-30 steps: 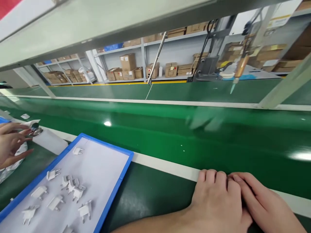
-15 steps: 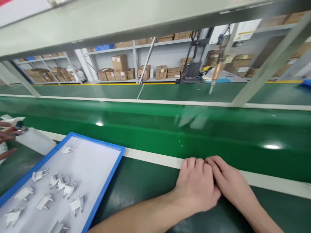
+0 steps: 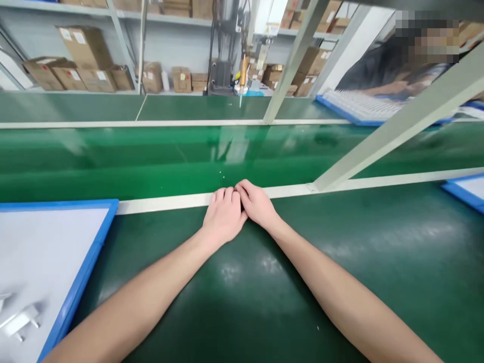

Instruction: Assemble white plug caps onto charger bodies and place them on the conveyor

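Note:
My left hand (image 3: 223, 218) and my right hand (image 3: 257, 204) rest side by side, palm down, on the dark green bench top (image 3: 340, 262). Their fingertips reach the white strip (image 3: 162, 203) that borders the conveyor belt (image 3: 151, 161). Both hands have their fingers curled and pressed together, and the right hand's fingers touch the left hand's. Nothing shows in either hand. Both forearms stretch back toward me across the bench.
A blue tray (image 3: 96, 242) lined with white stands at the left, with a white plug part (image 3: 18, 320) near its bottom corner. A slanted metal post (image 3: 397, 126) crosses the right side. Another blue tray (image 3: 463, 189) sits far right. A co-worker's tray (image 3: 359, 106) lies beyond the belt.
The view has swung right and down, so the tray slid left and another person's hand left the picture. My two hands stay together at the white strip.

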Demonstrator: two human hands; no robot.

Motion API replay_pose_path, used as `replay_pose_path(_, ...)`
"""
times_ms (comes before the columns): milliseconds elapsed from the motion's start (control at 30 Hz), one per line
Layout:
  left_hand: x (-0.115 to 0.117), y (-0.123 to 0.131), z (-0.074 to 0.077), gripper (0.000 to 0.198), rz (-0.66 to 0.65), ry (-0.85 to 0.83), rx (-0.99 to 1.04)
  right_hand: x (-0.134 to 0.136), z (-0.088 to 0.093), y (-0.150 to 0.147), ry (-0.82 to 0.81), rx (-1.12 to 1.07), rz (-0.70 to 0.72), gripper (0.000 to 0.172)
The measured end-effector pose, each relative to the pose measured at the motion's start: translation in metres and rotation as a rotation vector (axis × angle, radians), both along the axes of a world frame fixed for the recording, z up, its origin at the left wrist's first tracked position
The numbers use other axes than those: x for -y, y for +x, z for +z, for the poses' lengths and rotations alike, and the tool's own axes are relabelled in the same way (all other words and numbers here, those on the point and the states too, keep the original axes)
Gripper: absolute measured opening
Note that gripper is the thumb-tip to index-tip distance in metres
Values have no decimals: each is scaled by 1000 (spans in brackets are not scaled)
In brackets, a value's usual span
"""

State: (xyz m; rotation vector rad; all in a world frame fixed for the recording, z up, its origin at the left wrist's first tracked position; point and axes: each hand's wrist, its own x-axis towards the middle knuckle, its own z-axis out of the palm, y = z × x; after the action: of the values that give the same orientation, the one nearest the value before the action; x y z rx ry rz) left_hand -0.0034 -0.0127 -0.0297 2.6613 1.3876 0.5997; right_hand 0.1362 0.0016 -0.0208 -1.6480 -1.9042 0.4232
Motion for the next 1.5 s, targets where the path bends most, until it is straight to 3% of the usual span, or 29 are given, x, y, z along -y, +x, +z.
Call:
replay_pose_path(367, -4, -1, -2, 41, 9, 7, 4, -5, 1, -1, 15, -34, 13, 23)
replay_pose_path(1133, -6, 0, -1, 32, 10, -42, 24, -7, 4, -2, -15, 26, -11, 25)
replay_pose_path(1500, -10, -1, 15, 39, 68, -116, 63, -19, 9, 3, -6, 83, -26, 29)
